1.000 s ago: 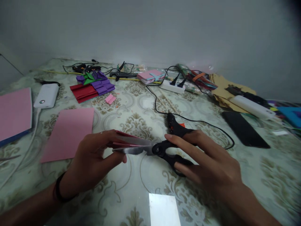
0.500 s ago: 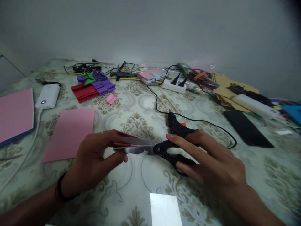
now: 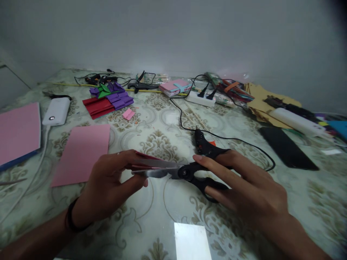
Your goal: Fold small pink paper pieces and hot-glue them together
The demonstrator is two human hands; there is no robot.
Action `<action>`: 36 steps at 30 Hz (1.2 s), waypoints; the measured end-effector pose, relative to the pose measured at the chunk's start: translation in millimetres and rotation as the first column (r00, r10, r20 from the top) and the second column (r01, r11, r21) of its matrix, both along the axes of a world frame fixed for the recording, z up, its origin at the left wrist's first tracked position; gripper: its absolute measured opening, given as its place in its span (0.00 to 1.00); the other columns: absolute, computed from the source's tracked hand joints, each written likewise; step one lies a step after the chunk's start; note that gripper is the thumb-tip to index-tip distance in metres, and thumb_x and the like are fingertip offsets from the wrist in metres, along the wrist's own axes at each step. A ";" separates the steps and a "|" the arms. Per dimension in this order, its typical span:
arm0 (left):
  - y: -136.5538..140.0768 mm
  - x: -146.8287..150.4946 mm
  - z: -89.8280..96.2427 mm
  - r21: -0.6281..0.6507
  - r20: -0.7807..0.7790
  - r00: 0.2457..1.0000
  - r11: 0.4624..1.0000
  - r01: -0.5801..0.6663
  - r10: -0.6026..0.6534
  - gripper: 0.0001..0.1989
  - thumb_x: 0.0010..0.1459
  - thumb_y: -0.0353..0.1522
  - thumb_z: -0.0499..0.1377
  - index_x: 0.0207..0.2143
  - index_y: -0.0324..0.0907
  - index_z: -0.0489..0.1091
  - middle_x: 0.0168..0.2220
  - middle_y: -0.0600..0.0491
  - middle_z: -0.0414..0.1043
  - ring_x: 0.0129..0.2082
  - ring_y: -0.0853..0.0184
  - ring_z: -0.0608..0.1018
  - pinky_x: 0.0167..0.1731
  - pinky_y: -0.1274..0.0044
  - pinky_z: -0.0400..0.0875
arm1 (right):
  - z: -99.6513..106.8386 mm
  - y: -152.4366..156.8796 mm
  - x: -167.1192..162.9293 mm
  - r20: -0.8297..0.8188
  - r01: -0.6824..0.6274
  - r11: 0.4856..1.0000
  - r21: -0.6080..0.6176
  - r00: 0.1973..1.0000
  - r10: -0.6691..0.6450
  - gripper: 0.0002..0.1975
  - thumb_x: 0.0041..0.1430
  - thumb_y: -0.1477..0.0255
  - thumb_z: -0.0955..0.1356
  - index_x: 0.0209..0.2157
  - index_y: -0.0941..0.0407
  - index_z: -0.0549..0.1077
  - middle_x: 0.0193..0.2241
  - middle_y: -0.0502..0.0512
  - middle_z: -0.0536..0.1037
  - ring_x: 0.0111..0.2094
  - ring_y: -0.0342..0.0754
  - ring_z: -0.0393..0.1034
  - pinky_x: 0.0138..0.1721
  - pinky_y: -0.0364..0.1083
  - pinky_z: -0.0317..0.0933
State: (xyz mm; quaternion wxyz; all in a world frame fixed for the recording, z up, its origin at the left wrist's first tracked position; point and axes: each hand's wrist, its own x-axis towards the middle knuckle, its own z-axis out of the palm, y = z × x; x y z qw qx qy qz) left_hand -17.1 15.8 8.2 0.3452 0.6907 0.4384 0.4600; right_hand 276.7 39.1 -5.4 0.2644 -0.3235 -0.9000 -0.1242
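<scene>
My left hand [image 3: 108, 186] is closed, pinching a folded piece of red paper [image 3: 148, 156] between thumb and fingers. Most of that paper is hidden behind the fingers and blades. My right hand [image 3: 252, 187] grips black-handled scissors [image 3: 184, 172], with fingers through the loops and the index finger stretched along the handle. The blades point left and stand slightly apart, with the paper's edge between them, close to my left fingertips. Just beyond the scissors lies a black glue gun [image 3: 202, 142], partly behind my right hand. A pink paper sheet [image 3: 81, 155] lies left of my left hand.
Folded red paper [image 3: 98, 107] and purple paper [image 3: 120, 100] lie at the back left, near a white power bank [image 3: 57, 111]. A power strip [image 3: 201, 98] feeds a black cord. At right rests a black phone [image 3: 288, 148]. A white rectangle [image 3: 192, 241] is in front.
The whole view has shifted very slightly. Both hands, the scissors and the red paper keep nearly the same pose, with the blades still around the paper's edge.
</scene>
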 end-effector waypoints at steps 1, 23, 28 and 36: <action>0.2 0.1 -0.2 0.003 0.000 1.000 1.000 -0.006 0.006 0.10 0.58 0.26 0.66 0.40 0.47 0.82 0.28 0.58 0.83 0.26 0.68 0.82 0.28 0.79 0.76 | 0.1 -0.2 0.1 -0.003 0.002 1.000 0.003 1.000 -0.002 0.17 0.77 0.65 0.60 0.59 0.58 0.69 0.38 0.56 0.70 0.37 0.49 0.71 0.36 0.45 0.66; -0.8 -1.6 -3.5 0.014 0.018 0.999 0.999 0.030 -0.030 0.14 0.59 0.25 0.65 0.44 0.51 0.82 0.31 0.58 0.84 0.26 0.69 0.82 0.26 0.81 0.75 | 0.1 -0.9 1.2 0.006 0.010 1.000 0.016 1.000 -0.010 0.17 0.78 0.65 0.59 0.59 0.57 0.70 0.38 0.55 0.71 0.36 0.48 0.71 0.34 0.45 0.64; -1.3 -2.3 -3.5 -0.019 -0.005 1.000 1.000 0.010 -0.010 0.12 0.59 0.26 0.66 0.43 0.49 0.82 0.32 0.56 0.84 0.28 0.67 0.83 0.26 0.79 0.75 | -1.9 -0.5 2.0 -0.003 0.009 1.000 0.013 1.000 -0.009 0.17 0.77 0.65 0.59 0.59 0.57 0.71 0.37 0.55 0.72 0.35 0.48 0.72 0.34 0.45 0.64; -2.3 -1.8 -3.7 -0.025 -0.018 1.000 1.000 0.012 -0.013 0.13 0.60 0.26 0.65 0.44 0.50 0.82 0.31 0.56 0.84 0.28 0.67 0.83 0.28 0.77 0.76 | -3.6 -0.4 3.7 -0.011 0.013 1.000 -0.015 1.000 -0.014 0.17 0.77 0.65 0.60 0.60 0.55 0.70 0.37 0.56 0.73 0.34 0.48 0.73 0.33 0.45 0.66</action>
